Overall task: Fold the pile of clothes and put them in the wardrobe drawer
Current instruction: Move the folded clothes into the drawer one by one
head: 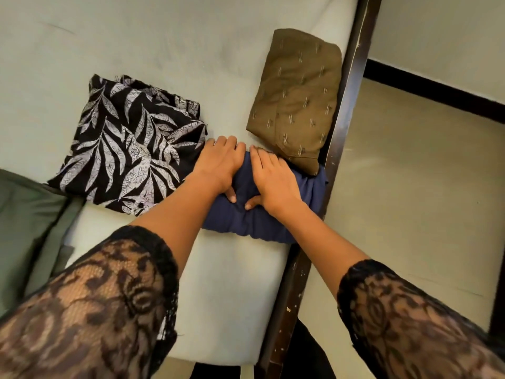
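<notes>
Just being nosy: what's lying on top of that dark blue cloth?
The left hand and right hand grip the dark blue cloth from above; the brown garment overlaps its far corner. Hands hide its middle.

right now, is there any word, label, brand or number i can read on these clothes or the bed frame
None: no readable text in view.
black leaf-print garment: pattern only.
olive-brown garment: stitched dashes, not letters.
navy blue garment under the left hand and right hand: plain, no tag showing.
bed frame: pale flecks, not writing.
</notes>
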Tool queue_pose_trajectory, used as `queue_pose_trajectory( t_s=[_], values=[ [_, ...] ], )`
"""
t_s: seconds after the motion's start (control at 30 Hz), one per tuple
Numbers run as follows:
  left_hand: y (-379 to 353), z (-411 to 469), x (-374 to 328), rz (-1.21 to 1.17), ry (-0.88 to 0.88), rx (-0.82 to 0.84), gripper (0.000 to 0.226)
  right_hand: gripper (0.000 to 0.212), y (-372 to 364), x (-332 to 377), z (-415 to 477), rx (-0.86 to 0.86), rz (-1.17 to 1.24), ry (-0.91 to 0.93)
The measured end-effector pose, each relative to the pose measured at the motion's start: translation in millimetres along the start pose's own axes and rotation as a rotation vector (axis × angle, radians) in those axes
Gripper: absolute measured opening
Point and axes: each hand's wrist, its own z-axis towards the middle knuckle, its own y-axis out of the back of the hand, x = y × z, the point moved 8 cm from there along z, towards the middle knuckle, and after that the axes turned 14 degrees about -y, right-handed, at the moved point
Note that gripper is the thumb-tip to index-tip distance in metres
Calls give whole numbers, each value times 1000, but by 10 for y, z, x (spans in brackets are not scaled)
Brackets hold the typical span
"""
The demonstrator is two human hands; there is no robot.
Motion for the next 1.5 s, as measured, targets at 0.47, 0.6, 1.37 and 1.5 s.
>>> queue_pose_trajectory(
  t_s=[0.47,0.6,1.37,1.5],
  values=[
    [-19,-709,-324,173,-7,-808,15,42,221,57,-491,-613,-107,-21],
    [23,-877,-435,194,-103,-826,18,12,288,6,-767,-695,-108,86],
    [2931,-2787,-1838,267,-597,-882,41,7,2899,-436,-3111,-922,37,-39],
    [3308,-2995,-2399,306,-712,-917,44,20,3234,-745,-3720,-957,-38,-88]
  ],
)
